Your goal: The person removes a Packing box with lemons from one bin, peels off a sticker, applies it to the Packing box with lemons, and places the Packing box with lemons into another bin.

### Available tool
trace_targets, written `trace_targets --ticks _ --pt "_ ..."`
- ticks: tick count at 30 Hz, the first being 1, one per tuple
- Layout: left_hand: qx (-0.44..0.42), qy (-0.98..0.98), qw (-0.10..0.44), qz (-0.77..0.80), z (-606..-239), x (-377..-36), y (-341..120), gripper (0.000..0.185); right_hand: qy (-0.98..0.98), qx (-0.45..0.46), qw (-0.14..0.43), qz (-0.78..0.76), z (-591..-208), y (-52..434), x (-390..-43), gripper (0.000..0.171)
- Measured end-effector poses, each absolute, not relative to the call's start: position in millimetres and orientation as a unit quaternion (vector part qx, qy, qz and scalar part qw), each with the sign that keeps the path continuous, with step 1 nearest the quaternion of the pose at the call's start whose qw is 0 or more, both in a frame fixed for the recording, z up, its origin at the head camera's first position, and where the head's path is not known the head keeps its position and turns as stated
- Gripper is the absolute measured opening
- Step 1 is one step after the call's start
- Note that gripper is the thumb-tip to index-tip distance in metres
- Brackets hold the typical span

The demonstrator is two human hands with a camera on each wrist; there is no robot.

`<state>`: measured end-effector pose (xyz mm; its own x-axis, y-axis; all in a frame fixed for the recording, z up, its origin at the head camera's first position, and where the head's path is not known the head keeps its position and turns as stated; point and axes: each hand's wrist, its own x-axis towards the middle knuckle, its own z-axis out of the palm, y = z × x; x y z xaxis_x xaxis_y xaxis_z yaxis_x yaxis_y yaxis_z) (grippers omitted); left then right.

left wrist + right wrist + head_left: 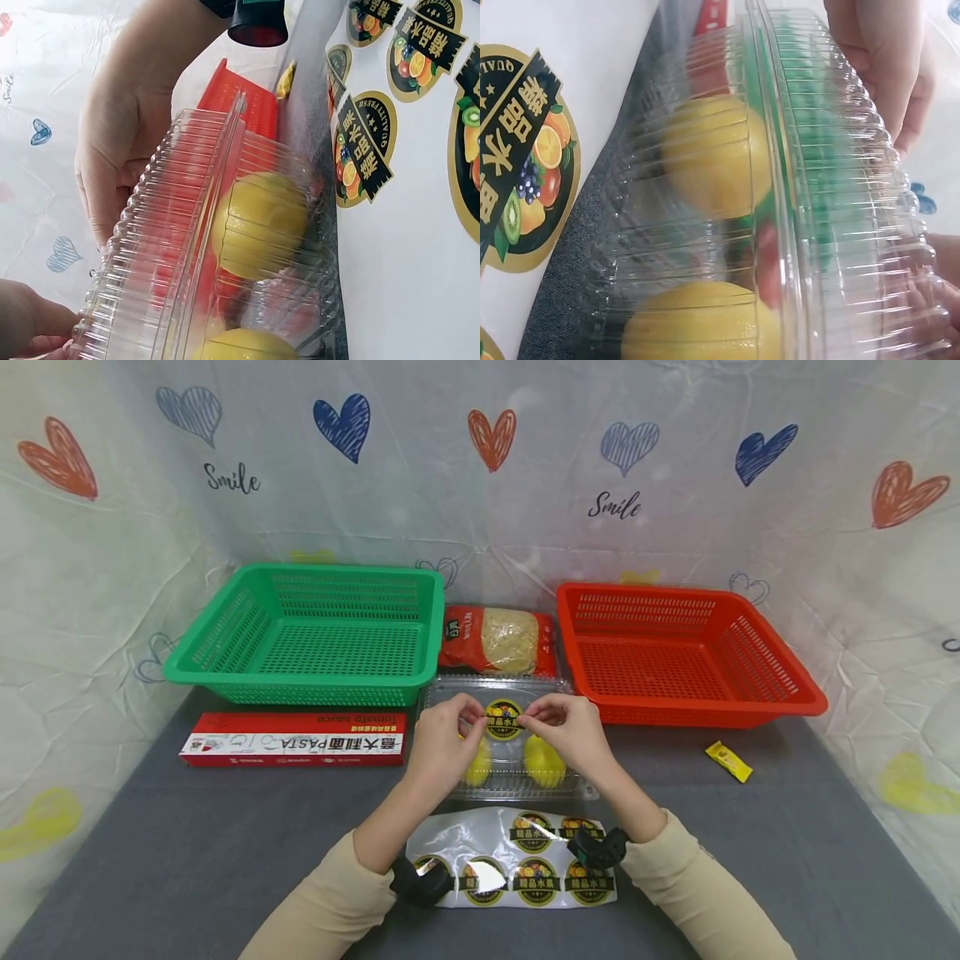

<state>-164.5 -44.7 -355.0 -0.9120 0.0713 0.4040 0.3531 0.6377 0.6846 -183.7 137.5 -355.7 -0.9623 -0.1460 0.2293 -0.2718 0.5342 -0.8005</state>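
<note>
A round black-and-gold fruit sticker [503, 720] lies over the lid of a clear plastic clamshell box [495, 787]. My left hand [447, 739] pinches its left edge between thumb and fingertips, and my right hand [573, 731] pinches the right edge. Inside the closed box sit yellow lemons, one on the left [477, 763] and one on the right [543, 762]. From the wrist views, the ribbed box wall [161, 225] stands in front of the fingers and partly hides them.
Closer to me lies a white sheet of matching stickers [465, 827]. A green basket [300, 678] stands back left, a red basket [697, 706] back right, with a red noodle packet [510, 642] between them. A pasta box [292, 740] lies left, a small yellow packet [728, 762] right.
</note>
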Motion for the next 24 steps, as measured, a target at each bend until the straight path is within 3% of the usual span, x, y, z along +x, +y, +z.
trace_targets --ticks 24 --pt "-0.107 -0.931 0.173 -0.304 -361.5 -171.0 -37.1 0.004 -0.893 0.127 0.078 0.426 -363.5 132.3 -190.8 0.010"
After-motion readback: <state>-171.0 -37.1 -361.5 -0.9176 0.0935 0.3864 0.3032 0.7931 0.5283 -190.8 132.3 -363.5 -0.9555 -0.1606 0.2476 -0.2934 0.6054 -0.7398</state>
